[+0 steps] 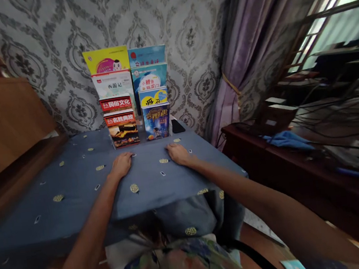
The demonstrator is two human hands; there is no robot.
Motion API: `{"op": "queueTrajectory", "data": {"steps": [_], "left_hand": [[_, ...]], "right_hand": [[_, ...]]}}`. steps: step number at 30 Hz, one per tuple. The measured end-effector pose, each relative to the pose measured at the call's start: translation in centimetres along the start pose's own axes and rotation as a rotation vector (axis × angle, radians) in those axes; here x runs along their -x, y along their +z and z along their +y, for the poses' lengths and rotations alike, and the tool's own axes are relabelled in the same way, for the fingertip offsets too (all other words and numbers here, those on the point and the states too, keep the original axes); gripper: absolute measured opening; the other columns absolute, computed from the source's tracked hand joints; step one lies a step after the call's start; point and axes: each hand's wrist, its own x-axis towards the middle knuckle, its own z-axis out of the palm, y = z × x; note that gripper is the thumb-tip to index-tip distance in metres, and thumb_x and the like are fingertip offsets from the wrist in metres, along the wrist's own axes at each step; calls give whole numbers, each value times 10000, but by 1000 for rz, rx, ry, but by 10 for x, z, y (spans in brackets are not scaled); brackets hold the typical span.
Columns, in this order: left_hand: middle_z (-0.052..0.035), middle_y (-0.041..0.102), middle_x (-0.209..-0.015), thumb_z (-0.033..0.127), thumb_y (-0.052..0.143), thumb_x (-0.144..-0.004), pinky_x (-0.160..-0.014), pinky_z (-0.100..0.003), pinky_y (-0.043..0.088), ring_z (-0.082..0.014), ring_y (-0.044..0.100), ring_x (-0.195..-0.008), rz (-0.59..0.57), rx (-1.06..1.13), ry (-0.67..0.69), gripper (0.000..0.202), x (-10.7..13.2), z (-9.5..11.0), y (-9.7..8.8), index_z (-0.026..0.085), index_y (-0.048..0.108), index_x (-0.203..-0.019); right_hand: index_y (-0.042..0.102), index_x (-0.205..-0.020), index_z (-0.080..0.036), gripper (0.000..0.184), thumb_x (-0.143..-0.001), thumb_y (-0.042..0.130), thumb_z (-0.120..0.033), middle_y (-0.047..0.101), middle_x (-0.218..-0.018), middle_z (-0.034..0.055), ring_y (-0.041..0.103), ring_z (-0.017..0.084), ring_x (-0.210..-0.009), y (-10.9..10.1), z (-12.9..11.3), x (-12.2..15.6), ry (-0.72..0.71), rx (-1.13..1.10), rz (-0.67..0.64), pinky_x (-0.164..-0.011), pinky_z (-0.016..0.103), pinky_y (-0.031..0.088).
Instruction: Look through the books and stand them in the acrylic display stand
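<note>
My left hand (123, 164) rests on the blue tablecloth (85, 195), in front of the left column of books, with nothing visible in it. To the right, my right hand (178, 153) also rests on the cloth, fingers slightly bent and empty. Both hands lie apart from the books, fingers loosely outstretched. A red-and-black book (122, 131) stands at the front left, with a red-topped book (116, 104), a white book (114, 85) and a yellow book (103, 61) rising behind it. On the right, a dark blue book (157, 122) fronts a yellow-and-blue book (148, 96) and two taller blue books (154, 73).
A black phone-like slab (177, 126) lies right of the books. Patterned wallpaper (190, 40) and a tied purple curtain (238, 56) are behind. A brown wooden panel (6, 122) stands left. At right, a dark red cabinet (268, 158) bears cables and a blue cloth (288, 141).
</note>
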Motion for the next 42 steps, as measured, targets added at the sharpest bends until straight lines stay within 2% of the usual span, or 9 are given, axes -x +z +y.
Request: {"op": "queueTrajectory", "data": {"steps": [4,8,13,17,20,25,29,33,42], "left_hand": [[-149,687,-1253,173,363,-965,-1068,-402,448,-260,620,-1182,3,-35,-73,403,15,-9,-4,144,653,-1244],[-138,685,-1263,187,359,-961,-1064,-388,444,-258,619,-1171,6,-63,-131,416,27,-14,-7,155,654,-1254],[-138,685,-1266,183,364,-950,-1064,-378,441,-258,618,-1173,8,-76,-160,427,37,-16,-10,145,652,-1263],[-132,680,-1281,192,361,-947,-1069,-390,443,-261,620,-1177,17,-66,-174,434,41,-16,-10,147,649,-1269],[-140,684,-1270,194,362,-939,-1070,-412,447,-272,624,-1173,26,-56,-181,436,42,-16,-10,137,654,-1257],[-110,697,-1255,215,369,-931,-1062,-411,461,-261,632,-1165,43,-50,-181,422,42,-16,-9,176,663,-1233],[-124,691,-1257,240,348,-930,-1042,-434,475,-277,632,-1156,32,-59,-165,448,41,-19,-8,155,655,-1246],[-144,695,-1220,278,312,-939,-1020,-462,484,-296,632,-1131,36,-55,-144,484,40,-22,-7,132,650,-1253],[-130,688,-1250,327,304,-943,-1037,-490,474,-299,628,-1146,38,-26,-149,488,39,-19,-8,155,653,-1237]], "right_hand": [[623,-1271,-171,351,-1001,399,-176,649,-1314,155,596,269,-1213,-3,2,29,22,12,6,-999,377,446],[619,-1283,-188,358,-1000,401,-187,660,-1306,138,605,252,-1199,-5,5,44,28,13,16,-1009,383,449],[621,-1285,-150,359,-995,414,-194,666,-1300,149,604,250,-1198,-3,9,47,7,1,17,-1007,374,452],[617,-1298,-171,359,-990,436,-207,659,-1327,129,584,243,-1230,0,19,41,11,-7,24,-1020,365,441],[630,-1267,-178,340,-988,441,-221,651,-1337,128,576,244,-1241,3,34,28,57,-8,38,-1024,358,430],[609,-1213,-89,334,-979,467,-279,619,-1298,236,567,311,-1224,12,67,-10,232,-19,100,-1006,404,422],[493,-1308,-29,515,-944,540,-391,540,-1335,295,514,359,-1262,22,91,-45,377,-53,167,-1020,436,384],[403,-1382,-25,688,-894,604,-467,525,-1334,291,509,358,-1253,28,108,-76,459,-100,204,-1007,423,362],[494,-1285,-54,670,-837,670,-520,565,-1264,302,511,403,-1204,38,126,-122,559,-78,266,-971,484,361]]}}
